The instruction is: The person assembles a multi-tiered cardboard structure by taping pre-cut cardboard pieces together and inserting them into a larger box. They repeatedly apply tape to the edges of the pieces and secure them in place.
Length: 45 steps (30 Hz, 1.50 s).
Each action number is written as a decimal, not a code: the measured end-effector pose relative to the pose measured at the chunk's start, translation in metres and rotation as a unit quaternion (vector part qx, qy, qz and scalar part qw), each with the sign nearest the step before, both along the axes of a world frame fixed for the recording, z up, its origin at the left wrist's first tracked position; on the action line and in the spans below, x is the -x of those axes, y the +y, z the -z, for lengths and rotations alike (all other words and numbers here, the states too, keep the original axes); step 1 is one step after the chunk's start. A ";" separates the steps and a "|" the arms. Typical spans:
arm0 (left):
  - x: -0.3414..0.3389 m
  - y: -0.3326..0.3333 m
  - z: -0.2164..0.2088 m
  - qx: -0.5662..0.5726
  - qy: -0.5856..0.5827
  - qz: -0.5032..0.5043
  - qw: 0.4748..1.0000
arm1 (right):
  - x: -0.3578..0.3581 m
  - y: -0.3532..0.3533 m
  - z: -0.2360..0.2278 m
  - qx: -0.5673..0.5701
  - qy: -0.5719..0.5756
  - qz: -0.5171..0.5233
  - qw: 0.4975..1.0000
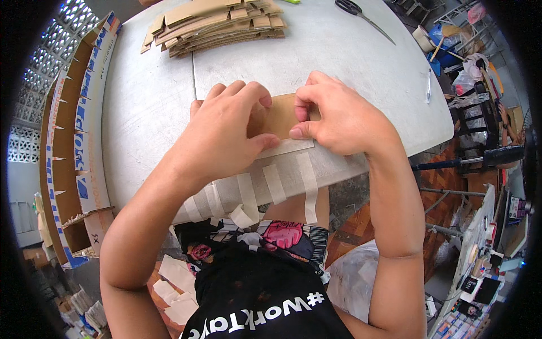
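Note:
A small brown cardboard piece (279,116) lies on the white table close to its near edge, partly covered by my hands. Along its near side runs a pale strip of masking tape (292,147). My left hand (223,130) is curled over the cardboard's left part, its thumb pressing by the tape. From the right, my right hand (341,116) grips the other end, fingers bent and thumb on the near side. What lies under the curled left fingers is hidden. Several torn tape strips (275,183) hang from the table's edge below the hands.
A stack of cut cardboard (220,28) lies at the back of the table (339,56). Black scissors (367,21) and a pen (428,86) lie to the right. A long printed carton (90,124) borders the left side. Clutter fills the far right.

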<state>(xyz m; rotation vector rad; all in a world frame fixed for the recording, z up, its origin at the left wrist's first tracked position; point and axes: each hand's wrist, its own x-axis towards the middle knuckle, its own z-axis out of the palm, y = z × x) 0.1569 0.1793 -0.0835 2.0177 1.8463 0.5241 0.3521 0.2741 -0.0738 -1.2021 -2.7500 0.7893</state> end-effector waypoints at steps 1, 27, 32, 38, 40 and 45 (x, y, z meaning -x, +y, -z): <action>0.005 -0.002 -0.002 0.006 -0.005 0.007 1.000 | 0.001 0.000 -0.001 0.005 -0.006 0.005 1.000; 0.032 -0.029 -0.024 0.075 0.127 -0.041 0.988 | 0.023 0.009 -0.018 -0.007 -0.068 -0.062 0.996; 0.081 -0.020 -0.006 -0.106 -0.198 -0.112 0.968 | 0.023 0.027 -0.032 0.114 -0.014 -0.065 0.991; 0.061 -0.078 -0.014 -0.198 -0.570 -0.183 0.776 | 0.009 -0.031 -0.042 0.244 0.375 0.028 0.894; 0.043 -0.082 -0.012 -0.126 -0.654 -0.142 0.732 | 0.015 -0.049 -0.048 0.239 0.391 0.027 0.888; 0.027 -0.087 -0.024 -0.203 -0.612 -0.150 0.749 | 0.034 -0.082 -0.059 0.142 0.368 0.045 0.918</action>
